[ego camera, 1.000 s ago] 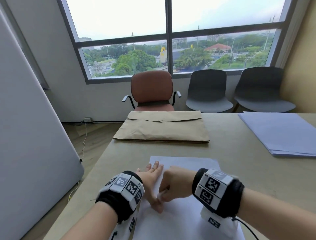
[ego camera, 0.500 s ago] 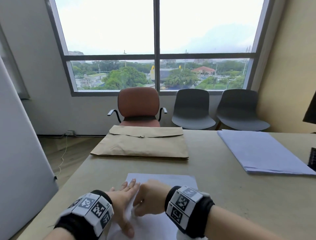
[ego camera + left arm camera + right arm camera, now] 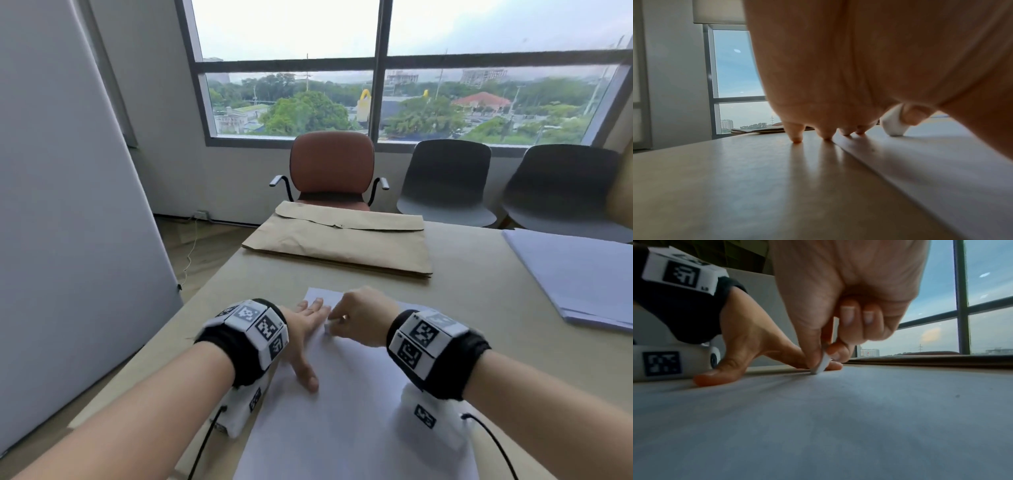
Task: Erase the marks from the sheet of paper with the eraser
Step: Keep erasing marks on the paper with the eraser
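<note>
A white sheet of paper [image 3: 352, 404] lies on the beige table [image 3: 479, 308] in front of me. My left hand [image 3: 305, 329] lies flat with spread fingers on the sheet's left edge, pressing it down; its fingertips [image 3: 797, 139] touch table and paper. My right hand [image 3: 356, 318] pinches a small white eraser [image 3: 327, 328] between thumb and forefinger, its tip on the paper beside the left fingers. The eraser [image 3: 822, 365] shows tilted in the right wrist view, and the eraser [image 3: 893, 125] shows in the left wrist view. No marks are readable on the sheet [image 3: 838, 418].
A brown paper envelope [image 3: 339, 240] lies at the table's far edge. A stack of pale blue sheets [image 3: 575, 274] sits far right. A brown chair [image 3: 330, 168] and two grey chairs [image 3: 445, 178] stand under the window. A white panel [image 3: 68, 205] stands left.
The head view tilted up, then back down and shifted. Both hands stay together on the sheet; the right hand with the eraser has shifted slightly beside the left fingers.
</note>
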The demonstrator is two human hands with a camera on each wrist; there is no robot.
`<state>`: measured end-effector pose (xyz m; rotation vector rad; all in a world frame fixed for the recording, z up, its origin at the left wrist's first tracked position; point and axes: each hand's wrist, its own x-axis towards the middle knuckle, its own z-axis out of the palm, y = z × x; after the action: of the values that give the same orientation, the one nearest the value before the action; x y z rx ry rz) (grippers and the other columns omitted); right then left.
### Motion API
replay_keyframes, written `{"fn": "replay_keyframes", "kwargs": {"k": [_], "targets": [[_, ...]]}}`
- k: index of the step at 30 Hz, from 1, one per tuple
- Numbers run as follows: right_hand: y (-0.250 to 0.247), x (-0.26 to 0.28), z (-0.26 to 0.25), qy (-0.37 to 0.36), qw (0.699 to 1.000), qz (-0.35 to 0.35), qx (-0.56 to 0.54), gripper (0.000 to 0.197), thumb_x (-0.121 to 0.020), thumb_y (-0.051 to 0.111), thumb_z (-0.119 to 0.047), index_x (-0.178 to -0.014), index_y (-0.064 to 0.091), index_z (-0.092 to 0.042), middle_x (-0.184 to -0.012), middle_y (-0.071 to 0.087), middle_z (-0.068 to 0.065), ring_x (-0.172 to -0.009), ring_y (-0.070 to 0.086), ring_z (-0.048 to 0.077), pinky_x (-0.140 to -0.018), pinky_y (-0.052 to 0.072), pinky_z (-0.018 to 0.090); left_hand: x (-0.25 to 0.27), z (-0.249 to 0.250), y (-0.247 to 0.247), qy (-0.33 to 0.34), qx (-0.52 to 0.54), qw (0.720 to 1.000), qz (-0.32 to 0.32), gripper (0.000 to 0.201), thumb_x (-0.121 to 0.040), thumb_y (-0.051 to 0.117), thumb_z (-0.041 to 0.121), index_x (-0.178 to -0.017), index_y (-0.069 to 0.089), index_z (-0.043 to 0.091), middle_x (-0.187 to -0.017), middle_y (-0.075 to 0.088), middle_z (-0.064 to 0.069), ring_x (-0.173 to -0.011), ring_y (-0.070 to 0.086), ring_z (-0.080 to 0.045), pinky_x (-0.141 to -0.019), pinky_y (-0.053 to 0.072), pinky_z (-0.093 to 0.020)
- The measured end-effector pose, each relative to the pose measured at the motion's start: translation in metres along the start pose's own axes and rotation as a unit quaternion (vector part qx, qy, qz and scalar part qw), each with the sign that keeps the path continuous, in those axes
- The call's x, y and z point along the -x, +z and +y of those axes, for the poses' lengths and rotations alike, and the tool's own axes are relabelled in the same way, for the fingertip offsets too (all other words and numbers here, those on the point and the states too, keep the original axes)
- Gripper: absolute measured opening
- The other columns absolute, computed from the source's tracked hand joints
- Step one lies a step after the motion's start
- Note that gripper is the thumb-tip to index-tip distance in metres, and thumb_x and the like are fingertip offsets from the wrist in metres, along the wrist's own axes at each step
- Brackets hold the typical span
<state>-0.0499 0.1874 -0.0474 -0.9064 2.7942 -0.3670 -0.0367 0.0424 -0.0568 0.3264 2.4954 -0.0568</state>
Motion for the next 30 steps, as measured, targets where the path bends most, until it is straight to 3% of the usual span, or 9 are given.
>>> {"fn": "replay_keyframes", "kwargs": {"k": [2,5,7,11,17,20,23,27,30], "targets": [[0.002,0.005,-0.004,-0.022,0.999,-0.031,-0.008,0.031,-0.086,0.055,-0.027,-0.055,0.058,-0.025,-0.052,0.041,-0.003,-0.066,0.042,0.022,-0.057,0.032,0.024,0.001,0.002,0.000,-0.001,0.000,1.000,-0.002,0.128,-0.071,0.076,0.048,-0.146,-0.024,0.022,-0.155,-0.026,0.005,-0.143,-0.021,-0.012,-0.117,-0.003,-0.040],[0.005,0.017,-0.008,-0.043,0.992,-0.099,-0.063,0.017,-0.084,0.062,-0.029,-0.085,0.074,-0.018,-0.047,0.048,-0.008,-0.052,0.046,0.007,-0.052,0.033,0.014,0.001,0.003,0.000,-0.005,-0.011,1.000,-0.003,0.127,-0.071,0.075,0.049,-0.146,-0.024,0.021,-0.154,-0.027,0.005,-0.143,-0.021,-0.012,-0.118,-0.003,-0.040],[0.003,0.012,-0.006,-0.036,0.995,-0.071,-0.053,0.019,-0.084,0.062,-0.031,-0.084,0.073,-0.015,-0.043,0.048,-0.007,-0.050,0.047,0.006,-0.049,0.032,0.015,0.001,0.003,-0.001,-0.006,-0.010,1.000,-0.005,0.127,-0.072,0.075,0.049,-0.145,-0.025,0.020,-0.154,-0.027,0.004,-0.143,-0.021,-0.012,-0.117,-0.003,-0.039],[0.003,-0.003,-0.001,-0.003,1.000,0.027,-0.014,0.019,-0.084,0.058,-0.027,-0.082,0.072,-0.015,-0.050,0.039,-0.005,-0.068,0.042,0.024,-0.055,0.030,0.024,0.000,0.001,0.000,0.003,0.003,1.000,-0.002,0.127,-0.071,0.076,0.047,-0.145,-0.024,0.023,-0.155,-0.025,0.004,-0.143,-0.021,-0.013,-0.117,-0.004,-0.038],[0.009,0.015,-0.009,-0.047,0.995,-0.055,-0.073,0.020,-0.084,0.063,-0.028,-0.091,0.074,-0.013,-0.050,0.043,-0.008,-0.052,0.041,0.010,-0.051,0.030,0.012,-0.002,0.000,0.001,0.000,-0.007,1.000,-0.011,0.128,-0.070,0.075,0.050,-0.146,-0.024,0.022,-0.154,-0.028,0.006,-0.142,-0.023,-0.012,-0.117,-0.005,-0.039],[0.007,0.006,-0.006,-0.017,0.999,0.002,-0.029,0.021,-0.086,0.058,-0.030,-0.090,0.072,-0.014,-0.057,0.048,-0.001,-0.061,0.042,0.019,-0.055,0.030,0.025,-0.001,0.001,0.001,0.002,-0.001,1.000,-0.003,0.127,-0.071,0.075,0.048,-0.146,-0.024,0.021,-0.155,-0.026,0.005,-0.143,-0.021,-0.012,-0.117,-0.004,-0.038],[0.007,0.004,-0.004,0.000,1.000,0.008,-0.014,0.024,-0.088,0.056,-0.033,-0.099,0.071,-0.018,-0.080,0.063,0.008,-0.073,0.044,0.019,-0.059,0.031,0.024,-0.002,0.000,0.001,0.001,-0.002,1.000,0.001,0.128,-0.070,0.076,0.049,-0.146,-0.024,0.022,-0.155,-0.025,0.005,-0.143,-0.021,-0.012,-0.117,-0.004,-0.039],[0.012,0.020,-0.011,-0.047,0.994,-0.072,-0.071,0.025,-0.086,0.062,-0.028,-0.100,0.072,-0.010,-0.078,0.068,-0.001,-0.070,0.046,0.009,-0.060,0.034,0.019,-0.004,0.002,0.002,-0.005,-0.021,1.000,-0.005,0.129,-0.069,0.075,0.052,-0.145,-0.025,0.021,-0.154,-0.027,0.005,-0.143,-0.021,-0.012,-0.117,-0.003,-0.039],[0.012,0.011,-0.008,-0.033,0.999,-0.011,-0.040,0.020,-0.086,0.060,-0.028,-0.093,0.073,-0.014,-0.063,0.063,-0.005,-0.058,0.045,0.010,-0.060,0.035,0.021,-0.003,0.001,0.003,0.007,-0.005,1.000,-0.001,0.129,-0.069,0.076,0.049,-0.146,-0.024,0.021,-0.155,-0.026,0.004,-0.143,-0.021,-0.013,-0.116,-0.004,-0.038]]}}
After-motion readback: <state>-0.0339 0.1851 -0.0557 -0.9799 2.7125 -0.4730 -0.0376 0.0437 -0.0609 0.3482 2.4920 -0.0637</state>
